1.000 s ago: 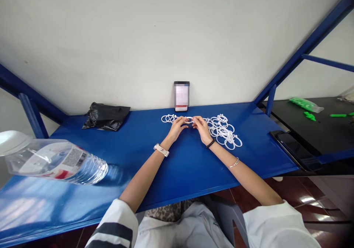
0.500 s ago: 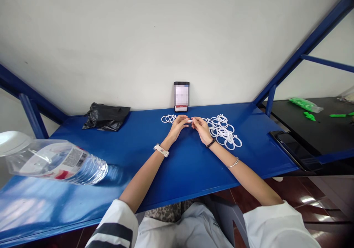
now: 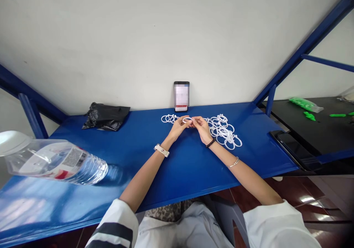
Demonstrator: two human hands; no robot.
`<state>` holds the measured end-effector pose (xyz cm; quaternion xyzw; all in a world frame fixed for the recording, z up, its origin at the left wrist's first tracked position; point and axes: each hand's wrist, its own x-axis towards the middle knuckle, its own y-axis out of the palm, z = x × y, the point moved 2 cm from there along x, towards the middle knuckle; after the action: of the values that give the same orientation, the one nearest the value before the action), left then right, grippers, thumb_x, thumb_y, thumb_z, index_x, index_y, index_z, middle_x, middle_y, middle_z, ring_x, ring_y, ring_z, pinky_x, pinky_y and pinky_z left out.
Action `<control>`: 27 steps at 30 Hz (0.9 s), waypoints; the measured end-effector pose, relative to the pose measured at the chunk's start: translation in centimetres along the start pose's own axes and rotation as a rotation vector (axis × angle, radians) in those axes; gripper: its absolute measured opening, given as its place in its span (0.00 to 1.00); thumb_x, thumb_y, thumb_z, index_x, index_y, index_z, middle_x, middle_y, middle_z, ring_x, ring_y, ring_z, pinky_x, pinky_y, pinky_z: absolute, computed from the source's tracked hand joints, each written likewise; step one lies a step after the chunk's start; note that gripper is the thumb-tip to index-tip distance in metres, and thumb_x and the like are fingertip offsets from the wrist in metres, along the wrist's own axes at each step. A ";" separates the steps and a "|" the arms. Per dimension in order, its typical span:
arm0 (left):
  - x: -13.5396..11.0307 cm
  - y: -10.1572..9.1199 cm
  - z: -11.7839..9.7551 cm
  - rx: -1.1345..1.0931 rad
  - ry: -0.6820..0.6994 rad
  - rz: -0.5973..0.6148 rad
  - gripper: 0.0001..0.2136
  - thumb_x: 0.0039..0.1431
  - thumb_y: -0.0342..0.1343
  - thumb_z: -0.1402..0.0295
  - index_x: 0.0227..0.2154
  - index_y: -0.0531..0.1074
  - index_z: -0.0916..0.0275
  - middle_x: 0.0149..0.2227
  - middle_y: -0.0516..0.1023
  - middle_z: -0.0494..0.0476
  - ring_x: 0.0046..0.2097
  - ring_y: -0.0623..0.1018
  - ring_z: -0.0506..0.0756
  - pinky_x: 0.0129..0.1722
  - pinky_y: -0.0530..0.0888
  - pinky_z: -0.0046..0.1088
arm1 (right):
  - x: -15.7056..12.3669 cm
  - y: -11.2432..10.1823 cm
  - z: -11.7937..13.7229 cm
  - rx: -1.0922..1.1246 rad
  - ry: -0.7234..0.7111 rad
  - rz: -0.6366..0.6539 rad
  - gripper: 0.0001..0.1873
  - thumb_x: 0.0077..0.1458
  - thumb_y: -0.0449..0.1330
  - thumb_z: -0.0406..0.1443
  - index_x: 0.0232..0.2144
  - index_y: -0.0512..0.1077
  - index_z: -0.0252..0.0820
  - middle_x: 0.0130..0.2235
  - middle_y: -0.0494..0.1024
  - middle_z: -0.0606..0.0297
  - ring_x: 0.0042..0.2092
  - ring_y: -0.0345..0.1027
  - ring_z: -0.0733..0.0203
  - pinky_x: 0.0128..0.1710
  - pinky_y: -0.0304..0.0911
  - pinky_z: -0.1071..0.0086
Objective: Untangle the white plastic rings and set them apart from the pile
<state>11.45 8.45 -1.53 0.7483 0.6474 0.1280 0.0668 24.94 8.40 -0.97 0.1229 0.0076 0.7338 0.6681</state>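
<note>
Between my two hands is a white plastic ring [image 3: 187, 119], its loop showing above the fingers. My left hand [image 3: 178, 127] grips it from the left, and my right hand [image 3: 202, 128] pinches its right side, the fingertips of both hands nearly touching. Right beside my right hand lies a loose pile of white rings [image 3: 225, 132], each with a small knob or eyelet. Just left of my left hand a smaller row of white rings [image 3: 167, 119] rests on the blue table [image 3: 188, 167]. Fingers partly cover the held ring's lower edge.
A phone [image 3: 181, 97] leans against the wall behind my hands. A black plastic bag [image 3: 107, 116] lies at the back left, and a large clear bottle [image 3: 61, 161] stands at the near left. Green pieces in a bag [image 3: 305, 104] sit on the black table at right.
The held ring has turned from nearly edge-on to showing its round loop. My hands have drawn slightly closer together; the piles look the same.
</note>
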 end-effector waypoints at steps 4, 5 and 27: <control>-0.1 0.2 -0.2 0.008 0.005 0.006 0.21 0.45 0.67 0.60 0.40 0.72 0.66 0.30 0.77 0.53 0.32 0.76 0.50 0.37 0.72 0.28 | 0.0 -0.1 0.0 -0.040 -0.009 -0.021 0.21 0.42 0.67 0.52 0.31 0.70 0.44 0.29 0.76 0.66 0.33 0.70 0.60 0.37 0.66 0.64; -0.1 0.2 -0.2 0.002 0.009 0.009 0.21 0.44 0.67 0.60 0.39 0.71 0.66 0.29 0.77 0.52 0.32 0.76 0.50 0.36 0.72 0.28 | 0.1 -0.1 0.0 -0.044 -0.011 -0.022 0.21 0.42 0.67 0.52 0.30 0.70 0.44 0.29 0.76 0.66 0.33 0.70 0.60 0.36 0.66 0.64; -0.1 0.1 -0.2 0.003 0.005 -0.036 0.20 0.48 0.65 0.58 0.39 0.73 0.67 0.24 0.75 0.51 0.27 0.73 0.48 0.31 0.69 0.25 | -0.2 0.3 0.7 -0.026 0.056 -0.005 0.19 0.48 0.62 0.53 0.33 0.73 0.45 0.28 0.73 0.68 0.29 0.66 0.64 0.31 0.63 0.69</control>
<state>11.50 8.27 -1.30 0.7364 0.6610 0.1278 0.0664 24.80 8.07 -0.28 0.0938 0.0170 0.7353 0.6710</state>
